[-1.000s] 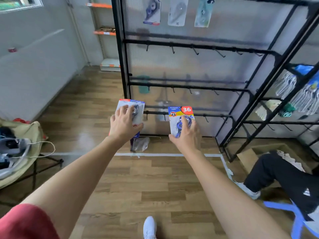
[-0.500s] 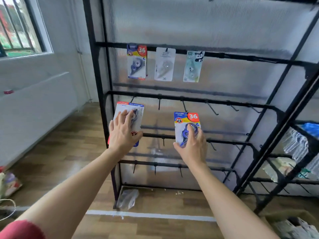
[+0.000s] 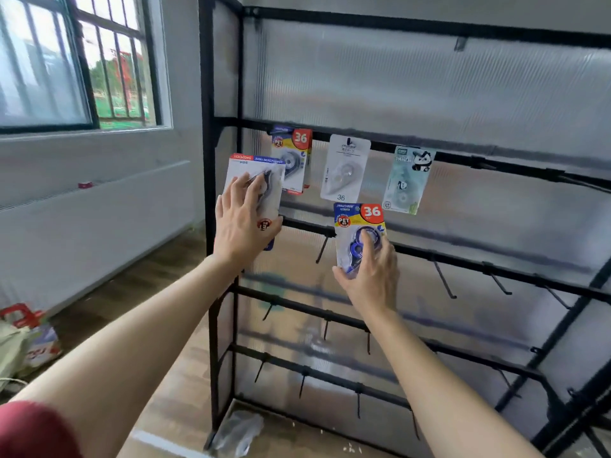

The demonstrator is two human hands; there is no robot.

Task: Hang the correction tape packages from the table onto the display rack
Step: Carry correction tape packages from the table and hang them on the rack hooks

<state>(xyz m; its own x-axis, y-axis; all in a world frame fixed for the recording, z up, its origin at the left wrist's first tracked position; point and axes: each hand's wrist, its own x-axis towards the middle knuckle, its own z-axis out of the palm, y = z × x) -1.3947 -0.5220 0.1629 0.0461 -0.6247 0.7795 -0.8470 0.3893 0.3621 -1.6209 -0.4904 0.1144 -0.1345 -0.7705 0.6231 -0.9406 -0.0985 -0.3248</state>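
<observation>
"36" and "PET" are being shown on the yellow-blue package (image 3: 358, 223) gripped by the right hand (image 3: 370, 279), and again on the hung red-cornered package (image 3: 294, 157). "CORRECTION TAPE" is being displayed on the header of the white package (image 3: 256, 170) held by the left hand (image 3: 244, 223). "36" is being shown on the hung white card (image 3: 345, 166), "PANDA" on the hung pale-green package (image 3: 408, 180).

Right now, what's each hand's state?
Left hand: holds a white correction tape package with a red-and-blue header.
Right hand: holds a yellow-and-blue correction tape package marked 36.
</observation>
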